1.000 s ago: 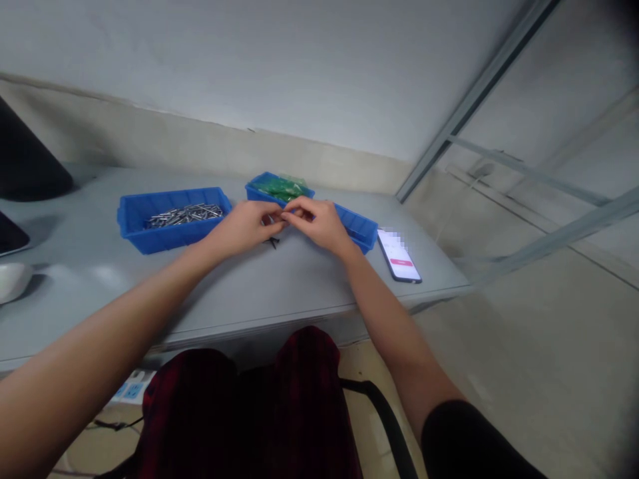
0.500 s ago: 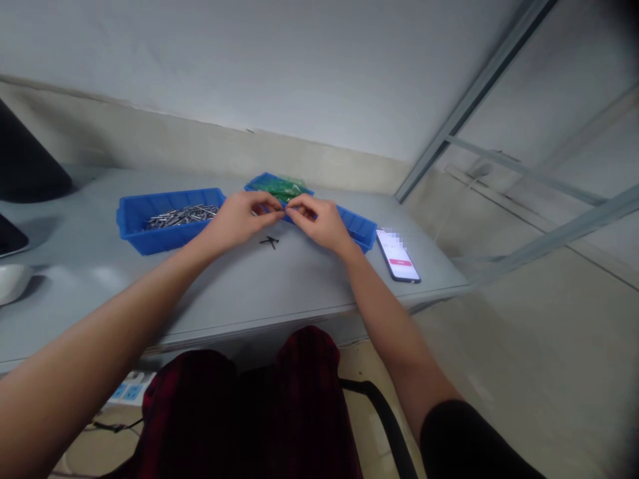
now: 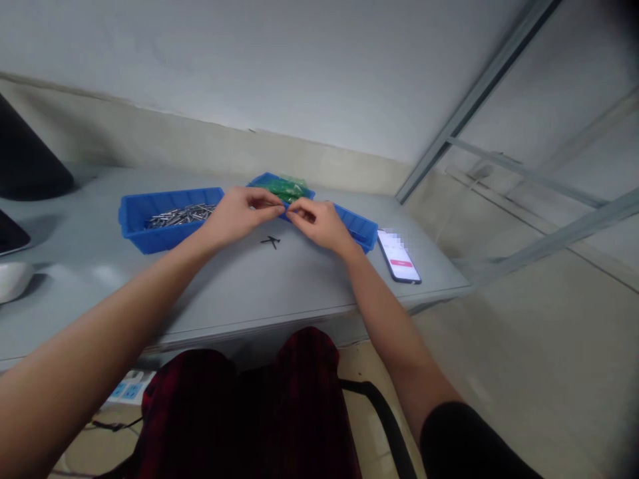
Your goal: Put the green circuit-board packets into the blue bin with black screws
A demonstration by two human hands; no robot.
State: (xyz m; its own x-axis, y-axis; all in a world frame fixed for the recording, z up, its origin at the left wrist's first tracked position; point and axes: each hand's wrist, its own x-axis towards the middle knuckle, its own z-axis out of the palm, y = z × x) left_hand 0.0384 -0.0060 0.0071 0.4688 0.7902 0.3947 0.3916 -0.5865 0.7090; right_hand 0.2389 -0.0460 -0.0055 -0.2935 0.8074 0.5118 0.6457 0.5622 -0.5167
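- Our fingertips pinch a tiny part between them, too small to make out, just above the grey table [image 3: 279,286].
- Left hand [image 3: 239,214] and right hand [image 3: 319,223] meet, fingers curled, forearms angled inward.
- Black piece [image 3: 270,241] lies loose just below; blue bins [image 3: 150,223] flank and back the pinch; phone [image 3: 398,256] sits right.

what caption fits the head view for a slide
Left hand and right hand meet fingertip to fingertip above small black parts.
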